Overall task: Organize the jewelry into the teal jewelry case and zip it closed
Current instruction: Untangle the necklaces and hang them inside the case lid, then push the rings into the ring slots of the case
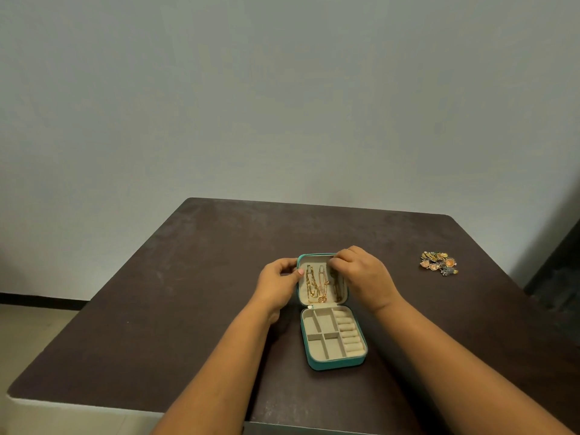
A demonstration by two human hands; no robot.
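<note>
The teal jewelry case (314, 363) lies open flat on the dark table, its beige divided tray near me and its lid (302, 293) beyond. Gold chains (317, 285) hang side by side inside the lid. My left hand (276, 284) grips the lid's left edge, thumb on the lining. My right hand (361, 274) is at the lid's top right corner, fingertips pinching the top of a darker chain (336, 288). A pile of loose colourful jewelry (438, 263) sits on the table to the right.
The dark brown table (188, 293) has rounded corners, and its far edge stands close to a pale wall. A dark panel (558, 262) rises past the table's right side. Floor shows at the lower left.
</note>
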